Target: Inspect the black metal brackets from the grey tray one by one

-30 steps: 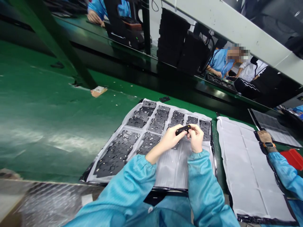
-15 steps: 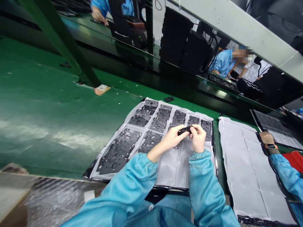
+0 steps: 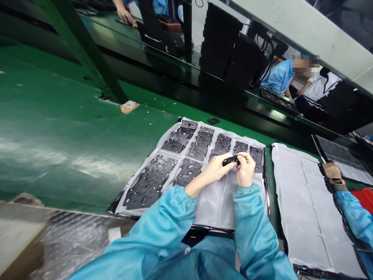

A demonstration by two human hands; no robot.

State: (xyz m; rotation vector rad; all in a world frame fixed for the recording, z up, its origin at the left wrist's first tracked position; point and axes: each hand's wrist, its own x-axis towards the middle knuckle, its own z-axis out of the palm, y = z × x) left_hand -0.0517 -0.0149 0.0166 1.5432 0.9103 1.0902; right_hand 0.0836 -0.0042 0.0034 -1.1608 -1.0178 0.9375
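Note:
A small dark flat part (image 3: 231,160) is pinched between my two hands above the tray, seen nearly edge-on. My left hand (image 3: 217,168) grips its left end, and my right hand (image 3: 246,168) closes its fingers on the right end. Beneath them lies a black-edged tray (image 3: 214,208) lined with white sheet and divided into compartments. Rows of overlapping dark plates with cut-outs (image 3: 150,181) fill the left and far compartments. In the near right ones only the white lining shows. My fingers cover part of the piece.
To the right stands a second white-lined tray (image 3: 305,202), with a co-worker's hand (image 3: 332,170) at its far right edge. One loose dark part (image 3: 213,121) lies behind my tray. A green post (image 3: 87,54) rises from the green bench (image 3: 58,128). Black stacked trays (image 3: 220,42) stand farther back.
The whole view has shifted slightly. Both hands still hold the dark part over the tray, with the right fingers slightly repositioned on it.

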